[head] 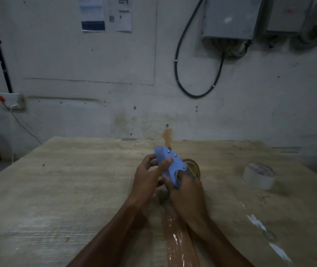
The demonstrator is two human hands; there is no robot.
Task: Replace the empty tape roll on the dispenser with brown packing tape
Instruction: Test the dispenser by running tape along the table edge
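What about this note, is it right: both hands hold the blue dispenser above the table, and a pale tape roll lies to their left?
One slip: in the head view the pale tape roll lies on the table to the right of the hands, not the left. The left hand and right hand do hold the blue dispenser above it.

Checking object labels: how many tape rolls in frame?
2. A brown tape roll sits in the blue dispenser; a whitish tape roll lies flat on the table, to the right. None looks hidden.
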